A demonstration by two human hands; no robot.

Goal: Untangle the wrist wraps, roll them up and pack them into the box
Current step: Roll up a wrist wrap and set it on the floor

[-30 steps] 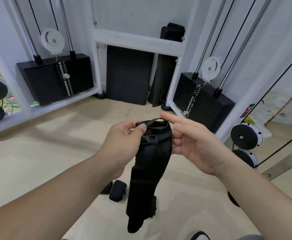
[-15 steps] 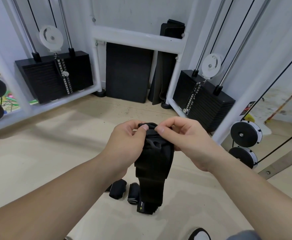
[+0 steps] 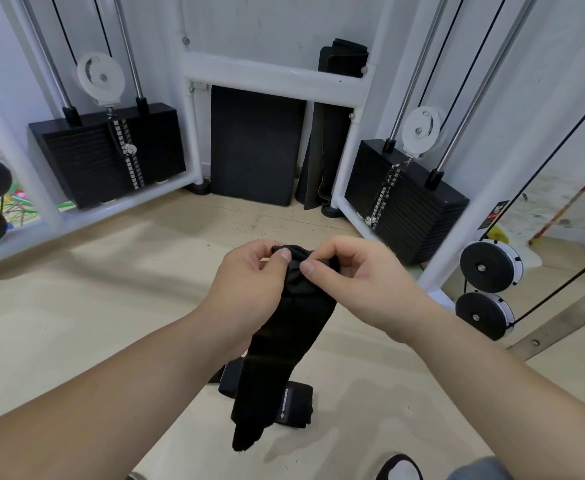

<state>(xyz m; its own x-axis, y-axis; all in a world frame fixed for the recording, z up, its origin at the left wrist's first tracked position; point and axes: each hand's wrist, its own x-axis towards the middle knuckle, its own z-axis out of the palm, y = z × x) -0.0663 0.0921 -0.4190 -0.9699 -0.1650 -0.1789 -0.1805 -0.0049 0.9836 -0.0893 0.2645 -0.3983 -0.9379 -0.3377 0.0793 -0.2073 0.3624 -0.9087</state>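
Nearest, a second wrap lies on the floor, partly behind the hanging tail. The black wrist wrap hangs limp, so it seems soft and light. It is best taken at its top end, where the left hand and right hand pinch it. Farther stands a weight stack.

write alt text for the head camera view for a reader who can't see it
The left hand and right hand pinch the top end of a black wrist wrap that hangs down over a pale floor. More black wraps lie below it, with weight stacks behind.
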